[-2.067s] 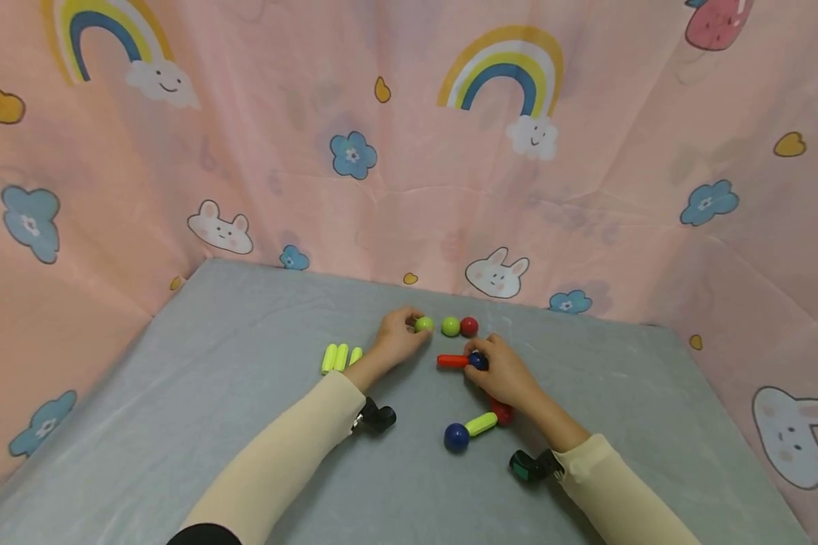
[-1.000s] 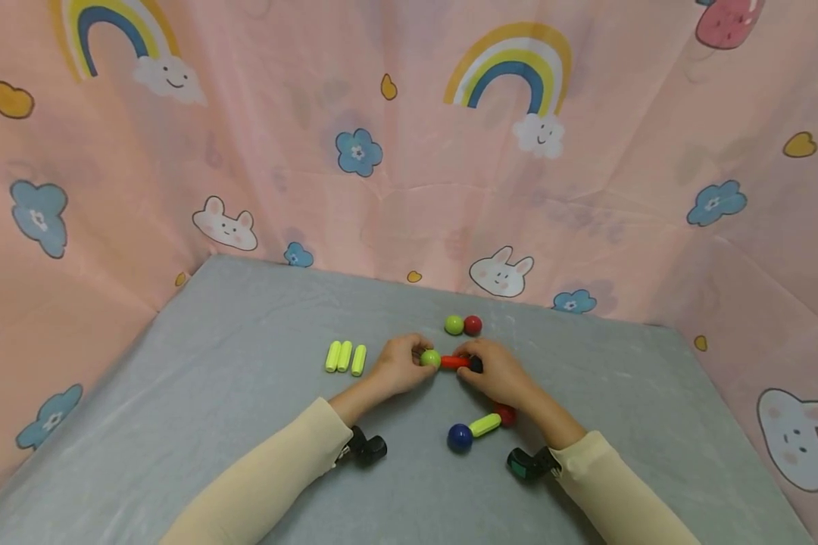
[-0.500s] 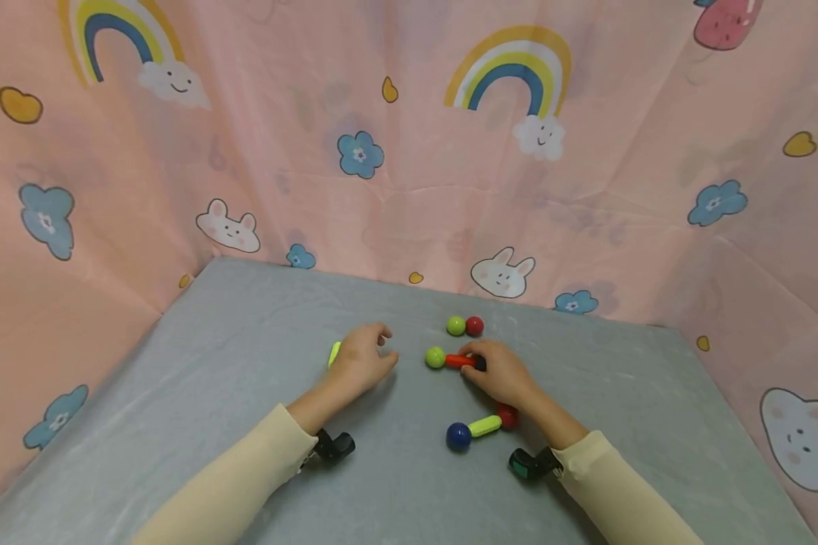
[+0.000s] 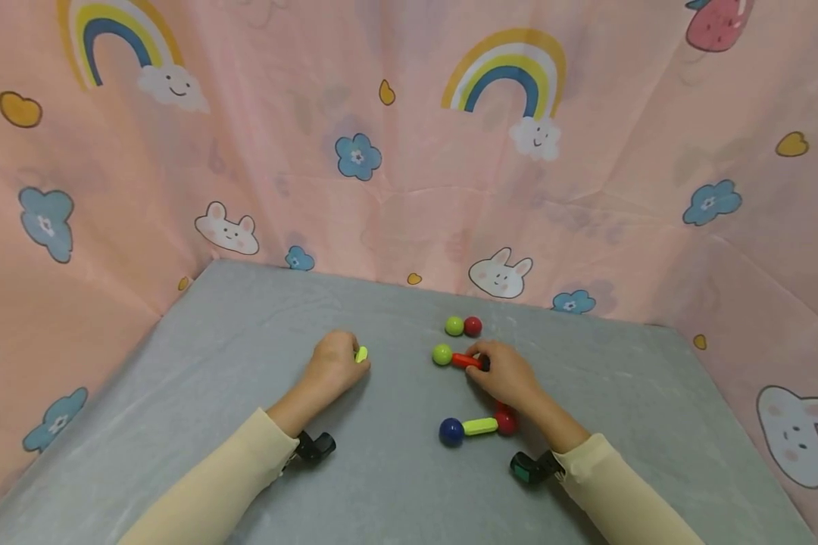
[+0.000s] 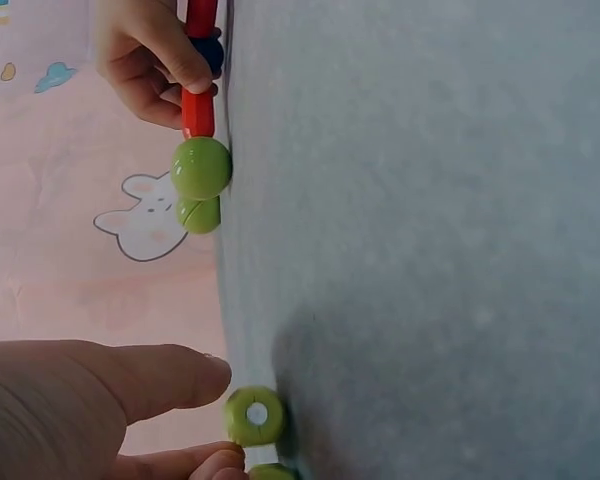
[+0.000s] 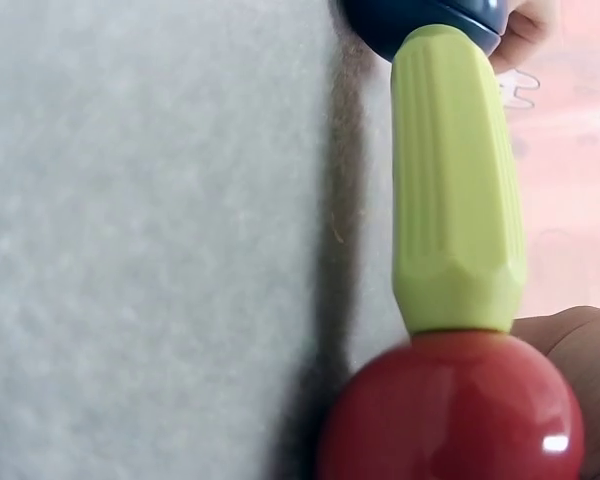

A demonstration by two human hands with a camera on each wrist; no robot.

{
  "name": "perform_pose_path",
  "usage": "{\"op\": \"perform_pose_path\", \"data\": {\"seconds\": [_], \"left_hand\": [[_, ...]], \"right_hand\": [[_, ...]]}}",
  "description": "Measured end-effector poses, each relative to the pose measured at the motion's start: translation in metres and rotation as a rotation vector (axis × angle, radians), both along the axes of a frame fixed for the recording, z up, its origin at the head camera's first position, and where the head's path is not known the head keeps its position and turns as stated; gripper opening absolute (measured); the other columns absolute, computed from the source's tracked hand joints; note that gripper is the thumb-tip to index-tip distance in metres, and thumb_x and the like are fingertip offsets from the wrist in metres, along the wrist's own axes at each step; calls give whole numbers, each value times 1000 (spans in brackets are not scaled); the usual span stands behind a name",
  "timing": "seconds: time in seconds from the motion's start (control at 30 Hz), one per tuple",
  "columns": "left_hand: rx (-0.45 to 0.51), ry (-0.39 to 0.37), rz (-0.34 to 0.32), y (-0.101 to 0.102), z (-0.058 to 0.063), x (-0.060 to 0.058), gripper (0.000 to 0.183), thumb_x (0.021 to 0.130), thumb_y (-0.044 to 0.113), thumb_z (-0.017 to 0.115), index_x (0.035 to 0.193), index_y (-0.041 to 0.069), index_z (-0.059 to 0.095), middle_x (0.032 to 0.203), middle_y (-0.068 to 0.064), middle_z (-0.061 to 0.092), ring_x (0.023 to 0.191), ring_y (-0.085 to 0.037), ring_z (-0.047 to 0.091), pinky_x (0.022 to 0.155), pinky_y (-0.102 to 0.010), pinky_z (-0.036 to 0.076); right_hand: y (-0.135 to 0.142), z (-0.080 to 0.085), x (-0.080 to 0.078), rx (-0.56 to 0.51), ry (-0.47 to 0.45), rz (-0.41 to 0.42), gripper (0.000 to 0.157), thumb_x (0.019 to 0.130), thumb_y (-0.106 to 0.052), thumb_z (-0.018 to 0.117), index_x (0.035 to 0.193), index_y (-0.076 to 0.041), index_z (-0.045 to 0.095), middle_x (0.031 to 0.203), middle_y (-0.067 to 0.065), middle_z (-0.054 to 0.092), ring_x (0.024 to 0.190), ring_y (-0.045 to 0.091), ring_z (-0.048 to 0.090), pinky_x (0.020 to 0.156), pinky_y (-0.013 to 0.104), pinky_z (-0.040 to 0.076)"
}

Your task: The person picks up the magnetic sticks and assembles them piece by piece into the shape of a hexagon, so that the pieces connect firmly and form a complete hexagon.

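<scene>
In the head view my left hand (image 4: 334, 362) is at the yellow-green sticks at left, thumb and fingers curled about one stick (image 4: 360, 354). The left wrist view shows that stick's pale round end (image 5: 257, 413) between thumb and fingers, with another stick partly visible below. My right hand (image 4: 507, 372) pinches a dark blue ball (image 5: 210, 55) that has a red stick on each side. One red stick (image 4: 465, 361) runs left to a green ball (image 4: 442, 354). Under the right wrist, a red ball (image 4: 507, 421) joins a yellow-green stick (image 4: 480, 426) that ends in a blue ball (image 4: 451, 431).
Behind the right hand, a loose green ball (image 4: 454, 326) and red ball (image 4: 473, 326) sit side by side on the grey cloth (image 4: 395, 484). A pink printed curtain (image 4: 409, 204) stands along the table's back and sides.
My left hand set the green ball against the red stick's end, let go and moved left to the yellow-green sticks. My right hand stays on the blue ball; the joined pieces turned slightly.
</scene>
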State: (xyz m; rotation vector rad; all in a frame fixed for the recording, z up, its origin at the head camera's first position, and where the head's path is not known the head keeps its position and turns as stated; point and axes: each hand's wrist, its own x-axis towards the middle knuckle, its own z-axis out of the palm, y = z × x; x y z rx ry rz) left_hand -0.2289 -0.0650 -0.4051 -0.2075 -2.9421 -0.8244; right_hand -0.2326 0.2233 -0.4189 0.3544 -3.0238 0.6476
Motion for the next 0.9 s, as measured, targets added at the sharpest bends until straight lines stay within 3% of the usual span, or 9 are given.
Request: {"op": "perform_pose_path", "data": {"seconds": [0.3, 0.57, 0.8, 0.9], "left_hand": [[-7, 21, -28, 1, -2, -1, 20, 77, 11, 74, 92, -1, 71, 89, -13, 71, 80, -25, 62, 72, -35, 51], [-4, -10, -25, 2, -5, -3, 21, 75, 12, 75, 93, 1, 73, 90, -11, 72, 80, -24, 64, 71, -34, 52], [-67, -30, -46, 6, -3, -1, 16, 76, 19, 75, 90, 10, 75, 86, -3, 72, 73, -17, 62, 63, -31, 50], [-49, -36, -60, 11, -2, -1, 17, 77, 21, 75, 91, 12, 75, 82, 0, 70, 69, -14, 59, 61, -28, 48]], "right_hand": [[0, 2, 4, 13, -5, -19, 25, 84, -22, 72, 108, -13, 70, 92, 6, 63, 79, 20, 52, 66, 30, 42], [0, 1, 4, 8, -20, -28, 26, 85, -22, 71, 109, -14, 70, 91, 5, 62, 78, 20, 51, 65, 30, 41], [-1, 1, 6, -16, -26, -54, 24, 84, -22, 71, 106, -13, 70, 84, 5, 58, 74, 19, 49, 60, 29, 37], [-2, 1, 6, -21, -27, -73, 24, 84, -22, 70, 106, -13, 70, 83, 5, 58, 72, 19, 49, 58, 28, 36]]}}
